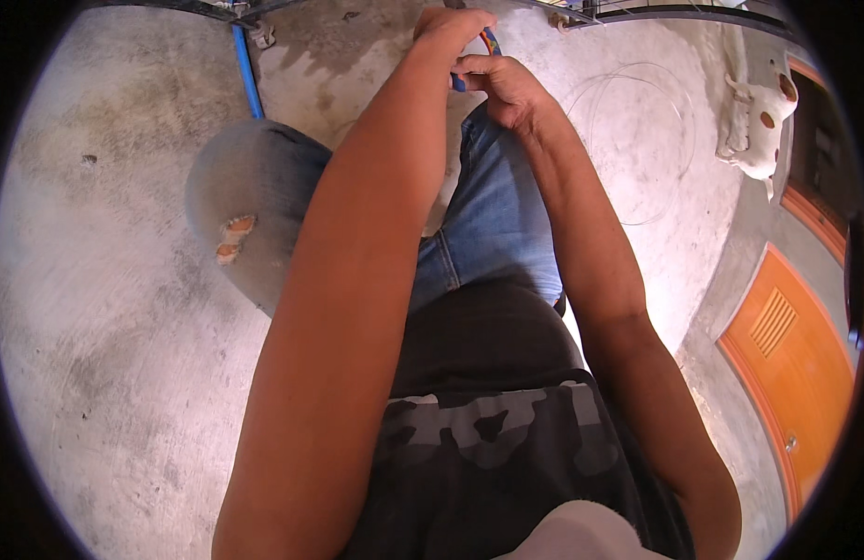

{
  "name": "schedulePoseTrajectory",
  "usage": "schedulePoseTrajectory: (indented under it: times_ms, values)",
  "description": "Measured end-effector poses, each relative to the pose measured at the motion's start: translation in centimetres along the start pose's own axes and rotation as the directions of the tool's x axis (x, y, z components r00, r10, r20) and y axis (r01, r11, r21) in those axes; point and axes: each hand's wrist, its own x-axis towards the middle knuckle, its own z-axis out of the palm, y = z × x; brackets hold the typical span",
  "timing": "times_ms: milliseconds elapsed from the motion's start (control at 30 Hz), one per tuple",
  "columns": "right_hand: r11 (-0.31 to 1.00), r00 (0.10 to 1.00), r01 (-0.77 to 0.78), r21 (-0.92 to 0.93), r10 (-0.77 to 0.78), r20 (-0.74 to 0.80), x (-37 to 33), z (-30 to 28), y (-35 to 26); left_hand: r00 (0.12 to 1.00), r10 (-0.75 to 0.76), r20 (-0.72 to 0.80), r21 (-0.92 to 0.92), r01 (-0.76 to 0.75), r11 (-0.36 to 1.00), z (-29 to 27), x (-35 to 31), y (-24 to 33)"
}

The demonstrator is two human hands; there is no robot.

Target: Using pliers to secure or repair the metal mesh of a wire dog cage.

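Observation:
At the top centre, beyond my knees, my hands are close together. My right hand (508,86) is closed around a pliers-like tool with blue handles (492,41); red and yellow marks show on one handle. A blue end of it sticks out below my right fingers. Just above, my left hand (451,28) is curled shut, its fingers near the tool's upper part. What those fingers grip is hidden, and the tool's head does not show clearly. A thin wire (595,98) lies in wide loops on the floor right of my right hand.
A white dog with brown patches (766,112) lies at the far right, near orange doors (801,373). Left of my hands a blue pipe (247,70) runs from a black metal frame (675,13) along the top edge. Concrete floor (105,280) surrounds my jean-clad legs (264,187).

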Motion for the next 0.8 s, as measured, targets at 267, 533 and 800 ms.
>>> schedulePoseTrajectory:
  times_ms: [267,533,800]
  values:
    - [0.98,0.996,-0.046,0.196,0.058,-0.061,0.3,-0.4,1.7,0.997,-0.008,-0.078,0.247,0.027,0.969,0.5,-5.7,3.2]
    - [0.975,0.985,0.068,0.21,-0.099,0.142,-1.4,-0.6,0.7,0.978,0.111,0.177,0.01,-0.114,0.993,0.1,0.8,-1.8]
    - [0.998,0.997,-0.035,0.043,0.032,0.065,1.3,-1.2,-0.2,0.916,0.067,0.394,-0.028,-0.061,0.998,-1.0,-2.1,-0.9]
